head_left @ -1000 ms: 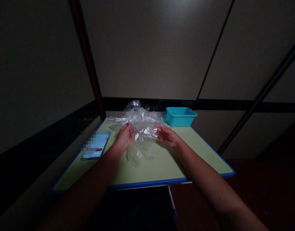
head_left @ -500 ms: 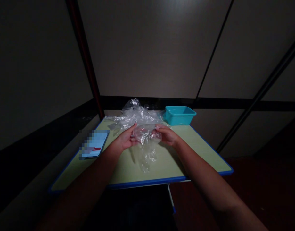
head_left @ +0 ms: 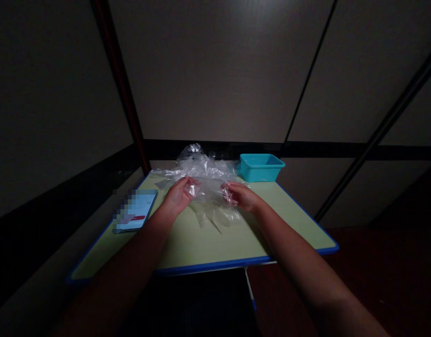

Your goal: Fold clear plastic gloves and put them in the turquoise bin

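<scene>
Between my hands a clear plastic bag (head_left: 210, 188) is stretched sideways above the table, its lower part hanging loose toward me. My left hand (head_left: 180, 194) grips the bag's left side, fingers curled into the film. The right side is pinched in my right hand (head_left: 241, 195), some fingers showing through the plastic. Just behind lies a crumpled pile of clear plastic bags (head_left: 197, 164), partly hidden by the held bag.
A turquoise plastic basket (head_left: 260, 174) stands at the table's back right corner. On the left lies a flat light-blue booklet or tablet (head_left: 140, 210), partly blurred out. The pale table (head_left: 208, 248) has a blue edge; panelled walls rise behind and to the left.
My left hand has moved left, widening the gap between my hands. The bag is drawn flatter, and its hanging end has risen and swung to the right.
</scene>
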Demonstrator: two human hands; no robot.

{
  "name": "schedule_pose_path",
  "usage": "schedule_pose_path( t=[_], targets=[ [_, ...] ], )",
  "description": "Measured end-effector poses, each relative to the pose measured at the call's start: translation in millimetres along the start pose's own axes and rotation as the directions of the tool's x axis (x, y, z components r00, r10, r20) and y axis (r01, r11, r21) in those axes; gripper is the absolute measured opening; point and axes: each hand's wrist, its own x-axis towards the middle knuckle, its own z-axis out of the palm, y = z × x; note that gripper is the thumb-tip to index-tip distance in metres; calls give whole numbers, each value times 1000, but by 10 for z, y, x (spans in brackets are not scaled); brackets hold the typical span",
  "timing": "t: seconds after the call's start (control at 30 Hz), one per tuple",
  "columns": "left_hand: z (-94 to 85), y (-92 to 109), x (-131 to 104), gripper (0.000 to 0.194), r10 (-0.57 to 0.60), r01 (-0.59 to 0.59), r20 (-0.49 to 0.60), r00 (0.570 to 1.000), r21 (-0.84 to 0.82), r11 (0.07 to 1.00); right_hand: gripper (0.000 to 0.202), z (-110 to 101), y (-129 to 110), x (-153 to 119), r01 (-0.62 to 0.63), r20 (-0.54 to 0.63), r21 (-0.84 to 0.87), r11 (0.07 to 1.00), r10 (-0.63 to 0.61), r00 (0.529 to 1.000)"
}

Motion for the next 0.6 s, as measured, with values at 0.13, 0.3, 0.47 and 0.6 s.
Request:
schedule_pose_path(
  t=[0.13,0.3,0.47,0.6],
  targets=[
    [-29,19,51,9,86,-87,-33,996,-4,996,37,-38,13,7,8,34,-38,999,-7,999],
    [-69,90,84,3,183,-182,-72,980,24,983,36,-57,32,11,-2,37,-37,999,3,999],
    [-75,152,73,8,268,-261,-105,958,76,962,37,-43,1,-3,8,-7,-34,999,-9,1000],
    [-79,179,70,12,348,-332,-150,925,122,935,38,-55,-24,-28,-24,-10,-147,989,22,1000]
  ],
)
